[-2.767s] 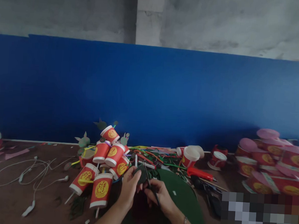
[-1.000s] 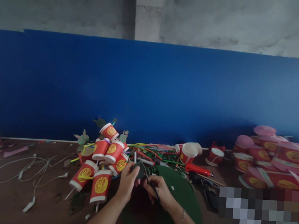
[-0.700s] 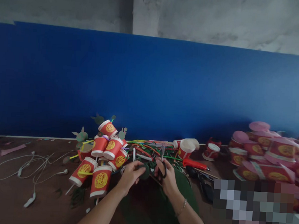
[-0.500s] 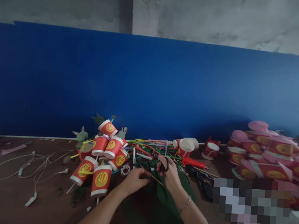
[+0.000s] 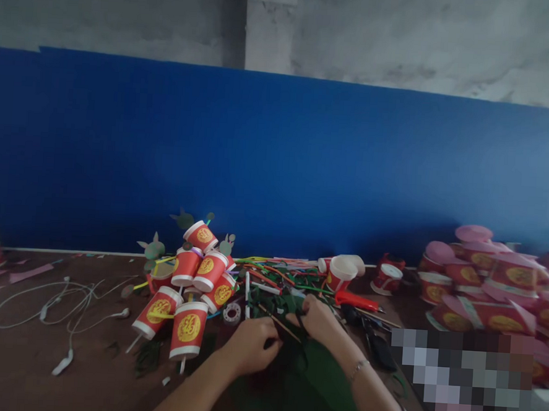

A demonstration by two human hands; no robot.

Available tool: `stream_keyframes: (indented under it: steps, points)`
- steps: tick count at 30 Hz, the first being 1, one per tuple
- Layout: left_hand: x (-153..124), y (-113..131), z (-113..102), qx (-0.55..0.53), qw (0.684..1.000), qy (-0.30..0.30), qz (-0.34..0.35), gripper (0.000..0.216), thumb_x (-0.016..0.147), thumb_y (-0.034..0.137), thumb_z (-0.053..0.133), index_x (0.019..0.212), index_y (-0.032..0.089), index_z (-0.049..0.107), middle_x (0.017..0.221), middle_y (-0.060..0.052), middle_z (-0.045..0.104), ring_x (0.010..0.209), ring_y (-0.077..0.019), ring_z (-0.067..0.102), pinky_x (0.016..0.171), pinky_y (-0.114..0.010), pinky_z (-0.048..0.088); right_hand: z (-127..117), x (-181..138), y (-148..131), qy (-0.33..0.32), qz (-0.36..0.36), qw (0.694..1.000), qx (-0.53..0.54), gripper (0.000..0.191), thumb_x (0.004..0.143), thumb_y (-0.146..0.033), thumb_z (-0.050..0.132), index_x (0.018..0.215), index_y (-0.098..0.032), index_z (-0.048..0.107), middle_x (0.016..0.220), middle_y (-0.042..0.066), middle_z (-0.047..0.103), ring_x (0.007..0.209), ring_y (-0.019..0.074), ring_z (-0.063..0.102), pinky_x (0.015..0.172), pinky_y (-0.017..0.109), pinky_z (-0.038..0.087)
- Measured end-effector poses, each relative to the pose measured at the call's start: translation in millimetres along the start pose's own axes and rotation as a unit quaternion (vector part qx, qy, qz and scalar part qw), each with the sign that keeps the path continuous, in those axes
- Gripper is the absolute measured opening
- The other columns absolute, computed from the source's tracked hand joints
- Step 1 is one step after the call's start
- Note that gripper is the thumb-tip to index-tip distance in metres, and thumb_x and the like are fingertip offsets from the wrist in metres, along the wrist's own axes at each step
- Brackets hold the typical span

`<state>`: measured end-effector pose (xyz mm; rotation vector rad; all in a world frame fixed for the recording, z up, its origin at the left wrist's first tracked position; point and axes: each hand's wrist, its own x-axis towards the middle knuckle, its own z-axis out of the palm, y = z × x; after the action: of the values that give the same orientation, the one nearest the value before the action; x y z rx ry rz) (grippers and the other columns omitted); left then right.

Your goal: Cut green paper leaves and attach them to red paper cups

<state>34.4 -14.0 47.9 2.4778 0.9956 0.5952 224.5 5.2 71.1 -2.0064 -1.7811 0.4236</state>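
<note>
My left hand (image 5: 254, 347) is low in the middle, fingers curled in and thumb close to them; what it holds, if anything, does not show. To its right, my right hand (image 5: 316, 320) has its fingers bent together over dark green scraps (image 5: 287, 302), and I cannot make out what is in them. The scissors' handles do not show plainly now. Below both hands spreads a large dark green sheet (image 5: 319, 382). A thin wooden stick (image 5: 279, 322) lies slantwise between the hands. A roll of tape (image 5: 232, 313) is left of them.
Red paper cups with gold print (image 5: 187, 330) are stacked at left, with rabbit cutouts (image 5: 153, 248). White earphones (image 5: 63, 363) lie further left. Coloured sticks (image 5: 270, 270), a red-handled tool (image 5: 357, 300) and white-rimmed cups (image 5: 342, 271) are behind. Pink-topped cups (image 5: 479, 274) fill the right.
Half a second ago my right hand held scissors with the blades upward; these are no longer plainly visible. Both hands have come lower, and the right hand's fingers have bent inward.
</note>
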Motion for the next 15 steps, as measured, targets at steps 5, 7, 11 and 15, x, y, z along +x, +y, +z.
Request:
stream_keyframes:
  steps: [5, 7, 11, 15]
  points:
    - [-2.0, 10.1, -1.9, 0.054, 0.998, -0.035, 0.009, 0.019, 0.080, 0.023, 0.048, 0.075, 0.019, 0.066, 0.078, -0.003, 0.068, 0.074, -0.0157, 0.062, 0.066, -0.022, 0.044, 12.0, -10.5, 0.6, -0.135, -0.003, 0.990, 0.045, 0.022, 0.061, -0.026, 0.063, 0.055, -0.021, 0.042, 0.048, -0.002, 0.054, 0.046, 0.0140, 0.056, 0.040, 0.020, 0.032]
    - [-0.9, 14.3, -5.2, 0.064, 0.997, -0.041, 0.009, 0.020, 0.080, 0.023, 0.047, 0.076, 0.019, 0.066, 0.079, -0.003, 0.069, 0.075, -0.0159, 0.063, 0.066, -0.022, 0.044, 14.3, -10.5, 0.5, -0.185, -0.007, 0.978, 0.091, 0.012, 0.063, -0.022, 0.059, 0.062, -0.020, 0.047, 0.048, -0.004, 0.056, 0.044, 0.0135, 0.057, 0.039, 0.019, 0.034]
    - [-2.1, 25.7, -22.5, 0.094, 0.994, -0.051, -0.021, 0.019, 0.082, 0.029, 0.048, 0.082, 0.022, 0.065, 0.081, -0.002, 0.070, 0.076, -0.0178, 0.065, 0.066, -0.024, 0.045, 11.8, -7.5, -2.2, -0.152, -0.022, 0.987, 0.041, 0.019, 0.065, -0.016, 0.056, 0.083, -0.017, 0.055, 0.055, -0.002, 0.062, 0.049, 0.0144, 0.060, 0.044, 0.020, 0.038]
    - [-23.1, 31.4, -50.6, 0.198, 0.974, 0.013, -0.112, 0.015, 0.083, 0.028, 0.047, 0.085, 0.022, 0.061, 0.085, -0.003, 0.067, 0.079, -0.0202, 0.064, 0.068, -0.028, 0.047, 7.9, -7.4, -4.9, -0.083, -0.046, 0.994, -0.045, 0.019, 0.062, -0.013, 0.059, 0.081, -0.015, 0.062, 0.071, 0.006, 0.067, 0.073, 0.0200, 0.063, 0.061, 0.024, 0.040]
